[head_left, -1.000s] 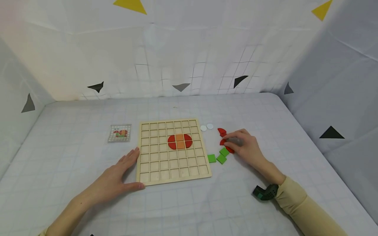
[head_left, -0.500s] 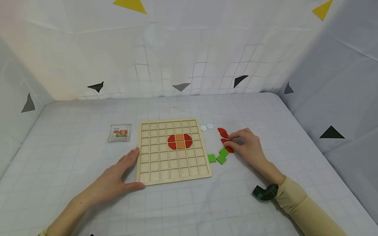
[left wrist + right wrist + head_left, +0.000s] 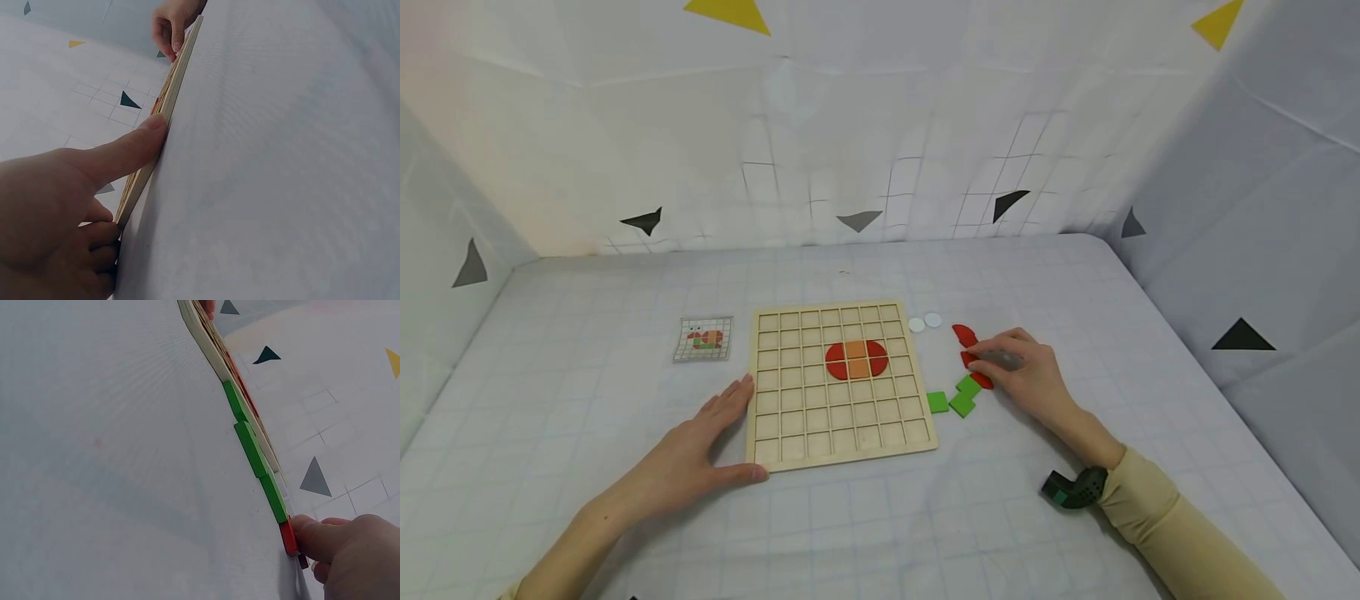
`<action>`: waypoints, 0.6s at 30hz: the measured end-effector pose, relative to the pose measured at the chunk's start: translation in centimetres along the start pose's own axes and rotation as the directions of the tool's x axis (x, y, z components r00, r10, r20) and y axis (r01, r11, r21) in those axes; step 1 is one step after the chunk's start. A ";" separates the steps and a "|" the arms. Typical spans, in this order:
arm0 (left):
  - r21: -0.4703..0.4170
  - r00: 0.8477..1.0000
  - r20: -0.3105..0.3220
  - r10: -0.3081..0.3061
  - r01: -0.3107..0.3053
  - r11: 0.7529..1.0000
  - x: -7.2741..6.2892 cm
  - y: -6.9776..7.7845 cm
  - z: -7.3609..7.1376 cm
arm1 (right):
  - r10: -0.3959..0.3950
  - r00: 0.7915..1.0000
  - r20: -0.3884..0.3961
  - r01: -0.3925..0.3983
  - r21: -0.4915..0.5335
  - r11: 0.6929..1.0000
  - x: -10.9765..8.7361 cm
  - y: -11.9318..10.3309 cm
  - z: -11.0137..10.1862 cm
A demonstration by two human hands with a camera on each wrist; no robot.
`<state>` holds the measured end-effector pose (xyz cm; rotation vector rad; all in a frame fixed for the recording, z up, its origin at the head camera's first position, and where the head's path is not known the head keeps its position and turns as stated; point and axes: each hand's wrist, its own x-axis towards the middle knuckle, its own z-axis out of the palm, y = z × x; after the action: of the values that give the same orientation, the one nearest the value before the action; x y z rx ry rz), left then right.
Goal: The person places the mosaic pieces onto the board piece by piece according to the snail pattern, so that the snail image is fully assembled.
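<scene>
My left hand rests on the table at the board's left side, fingers extended. Its thumb touches the edge of the wooden grid board. Two orange squares lie in the grid between red rounded pieces. Right of the board, my right hand pinches a red quarter-circle piece between thumb and index finger. Other red pieces lie just above and below it, partly covered by the fingers. Several green squares are close by, also visible as green blocks in the right wrist view.
Two white discs sit beside the board's upper right. A small pattern card printed with a coloured figure lies left of the board. White cloth walls surround the table. A dark device is worn on the right wrist.
Half a second ago the right fingertips were slightly farther right, showing more of the upper red pieces; now they are back around the middle red piece. The left hand and board stay put.
</scene>
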<state>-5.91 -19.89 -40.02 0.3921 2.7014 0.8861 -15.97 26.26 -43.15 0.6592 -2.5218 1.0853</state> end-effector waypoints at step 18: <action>0.010 1.000 -0.007 0.014 -0.014 1.000 -0.1 0.1 -0.1 | 0.018 1.000 -0.009 -0.019 -0.024 1.000 0.0 -0.2 0.0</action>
<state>-5.84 -19.88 -39.82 0.4109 2.7135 0.8794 -15.87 26.13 -43.07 0.6244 -2.5341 1.0602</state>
